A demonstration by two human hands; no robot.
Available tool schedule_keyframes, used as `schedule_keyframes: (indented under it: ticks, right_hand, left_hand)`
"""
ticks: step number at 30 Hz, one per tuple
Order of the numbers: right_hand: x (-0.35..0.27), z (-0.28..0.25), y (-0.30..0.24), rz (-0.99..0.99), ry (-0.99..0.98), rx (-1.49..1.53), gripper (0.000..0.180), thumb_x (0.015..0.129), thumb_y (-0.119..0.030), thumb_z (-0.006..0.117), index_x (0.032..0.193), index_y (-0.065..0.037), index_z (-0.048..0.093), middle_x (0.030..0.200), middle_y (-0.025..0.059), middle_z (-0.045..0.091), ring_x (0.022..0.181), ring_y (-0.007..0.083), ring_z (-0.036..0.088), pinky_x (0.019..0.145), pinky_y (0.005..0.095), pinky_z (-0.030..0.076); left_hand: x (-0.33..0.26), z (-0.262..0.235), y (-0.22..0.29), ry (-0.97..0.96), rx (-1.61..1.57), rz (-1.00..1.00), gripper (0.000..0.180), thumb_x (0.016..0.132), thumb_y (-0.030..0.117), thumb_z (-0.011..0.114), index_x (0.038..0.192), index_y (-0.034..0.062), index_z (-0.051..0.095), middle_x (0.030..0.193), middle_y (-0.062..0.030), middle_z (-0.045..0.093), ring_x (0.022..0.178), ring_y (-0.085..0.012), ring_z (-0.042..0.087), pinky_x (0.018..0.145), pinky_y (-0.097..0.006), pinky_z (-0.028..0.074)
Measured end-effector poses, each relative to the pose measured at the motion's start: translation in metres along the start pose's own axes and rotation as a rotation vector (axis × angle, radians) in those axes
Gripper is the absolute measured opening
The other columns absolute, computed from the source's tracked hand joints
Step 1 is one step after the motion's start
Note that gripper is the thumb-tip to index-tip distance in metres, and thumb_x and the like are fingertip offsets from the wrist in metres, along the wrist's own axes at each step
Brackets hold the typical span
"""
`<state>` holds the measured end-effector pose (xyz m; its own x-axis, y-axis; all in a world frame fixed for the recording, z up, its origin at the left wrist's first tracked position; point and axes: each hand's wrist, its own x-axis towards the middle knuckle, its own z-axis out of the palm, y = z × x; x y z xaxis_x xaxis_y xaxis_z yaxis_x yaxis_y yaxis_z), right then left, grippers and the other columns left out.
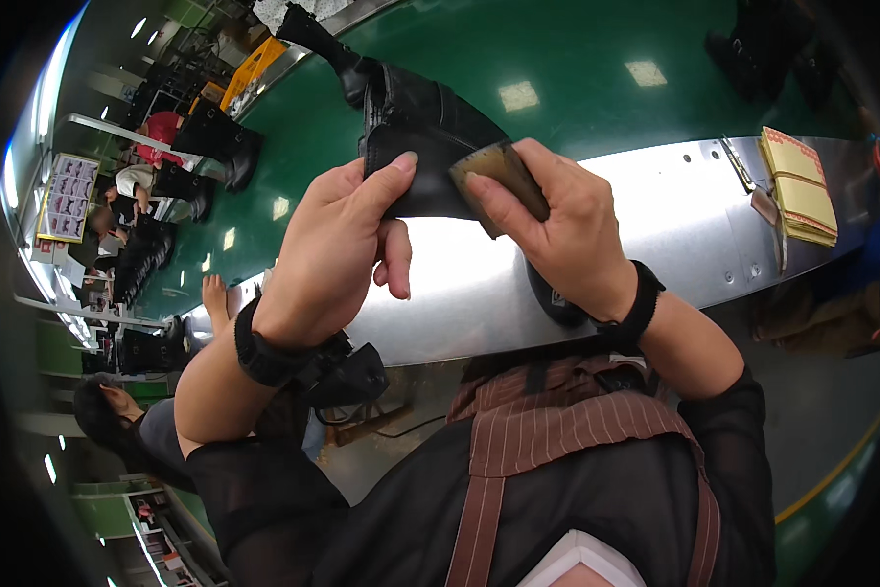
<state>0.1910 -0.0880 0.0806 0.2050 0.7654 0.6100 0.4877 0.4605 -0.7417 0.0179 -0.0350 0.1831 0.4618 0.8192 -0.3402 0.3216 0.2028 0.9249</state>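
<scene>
I hold a black leather boot (420, 137) up over the shiny metal edge (655, 225) of the green conveyor belt (577, 59), my left hand (332, 249) pinching its shaft between thumb and fingers. My right hand (557, 230) closes around a brown wooden-backed brush (499, 176) pressed against the leather. A stack of yellow paper cards (802, 186) lies well apart on the metal.

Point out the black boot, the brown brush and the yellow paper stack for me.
black boot (430, 127), head view, on the leather shaft above both hands.
brown brush (499, 168), head view, on its wooden back.
yellow paper stack (800, 186), head view, on the top sheet.
</scene>
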Motion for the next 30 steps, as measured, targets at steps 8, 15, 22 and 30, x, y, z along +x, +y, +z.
schedule_keyframes:
  ticks: [8, 15, 22, 30]
  right_hand:
    - [0.005, -0.017, -0.011, 0.125, 0.065, 0.164, 0.022, 0.082, -0.02, 0.068, 0.073, -0.004, 0.057, 0.053, 0.0088, 0.052, 0.049, 0.0271, 0.053, 0.051, 0.0382, 0.042]
    - [-0.018, -0.047, 0.037, 0.158, -0.211, -0.209, 0.024, 0.081, -0.027, 0.068, 0.08, -0.004, 0.062, 0.065, 0.0118, 0.062, 0.06, 0.0301, 0.06, 0.054, 0.0375, 0.045]
    - [-0.05, -0.162, 0.135, 0.652, -0.229, -0.972, 0.038, 0.084, -0.038, 0.062, 0.093, -0.001, 0.063, 0.081, 0.0188, 0.067, 0.079, 0.0335, 0.065, 0.069, 0.0416, 0.048]
    - [-0.074, -0.179, 0.16, 0.72, -0.208, -0.928, 0.052, 0.086, -0.042, 0.061, 0.11, 0.005, 0.06, 0.096, 0.0227, 0.066, 0.09, 0.035, 0.064, 0.077, 0.0408, 0.049]
  left_hand:
    - [-0.002, 0.0, -0.004, 0.023, -0.048, -0.009, 0.025, 0.097, 0.026, 0.05, 0.08, 0.0079, 0.048, 0.056, 0.0005, 0.048, 0.036, -0.0148, 0.051, 0.035, -0.022, 0.03]
    - [0.0, -0.01, -0.008, 0.144, 0.13, 0.109, 0.025, 0.099, 0.025, 0.047, 0.095, 0.0014, 0.055, 0.076, -0.0036, 0.062, 0.035, -0.0114, 0.047, 0.033, -0.021, 0.033]
    - [0.007, -0.048, 0.006, 0.303, 0.396, 0.331, 0.026, 0.096, 0.026, 0.054, 0.091, 0.0006, 0.058, 0.058, 0.0024, 0.054, 0.035, -0.0079, 0.047, 0.035, -0.019, 0.03]
    - [0.011, -0.051, -0.048, 0.554, 0.561, 0.73, 0.095, 0.075, -0.002, 0.072, 0.148, 0.0141, 0.013, 0.137, -0.0184, 0.036, 0.061, -0.0083, 0.058, 0.05, -0.02, 0.046]
